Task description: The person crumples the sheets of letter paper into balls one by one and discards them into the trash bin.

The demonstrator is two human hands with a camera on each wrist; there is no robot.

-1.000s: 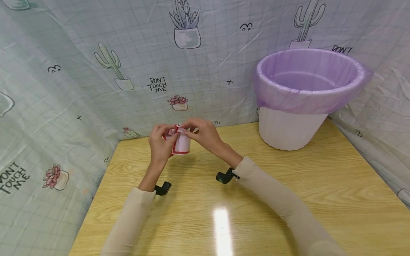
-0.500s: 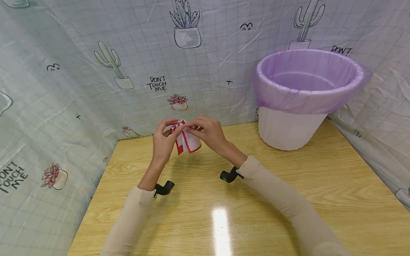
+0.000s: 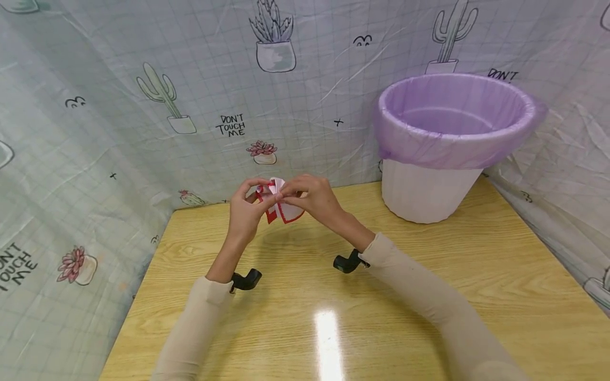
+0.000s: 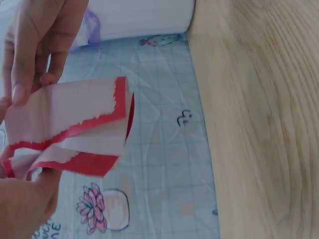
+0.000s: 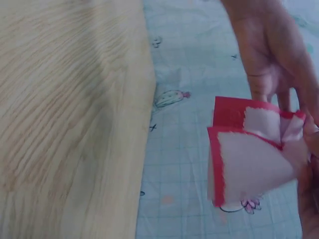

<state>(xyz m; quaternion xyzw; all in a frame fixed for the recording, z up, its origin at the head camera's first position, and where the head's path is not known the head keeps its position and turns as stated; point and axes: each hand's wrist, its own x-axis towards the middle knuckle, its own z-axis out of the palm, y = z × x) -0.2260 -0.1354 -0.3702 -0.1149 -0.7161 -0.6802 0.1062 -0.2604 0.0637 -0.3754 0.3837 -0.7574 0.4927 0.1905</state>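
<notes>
Above the far part of the table, a folded pale sheet of paper (image 3: 291, 211) with red borders is held between both hands. My left hand (image 3: 244, 212) pinches its left side near the top, thumb and fingers bent round it. From the other side, the thumb and fingertips of my right hand (image 3: 318, 199) pinch the upper edge, close beside the left thumb. In the left wrist view the paper (image 4: 70, 107) is gathered at the fingers and its free end fans out in layers. Ragged white edges meet the red border of the paper (image 5: 254, 162) in the right wrist view.
A white bin (image 3: 426, 193) with a purple liner (image 3: 429, 151) folded over its rim stands at the back right of the wooden table (image 3: 286, 328). Behind the table hangs a cactus-print curtain (image 3: 305, 95). Black wrist mounts (image 3: 246, 280) stick out from both cuffs.
Both hands have shifted a little to the right with the paper. The paper has turned, and its folded flaps now spread at the lower edge. The right fingers have moved closer to the left thumb.
</notes>
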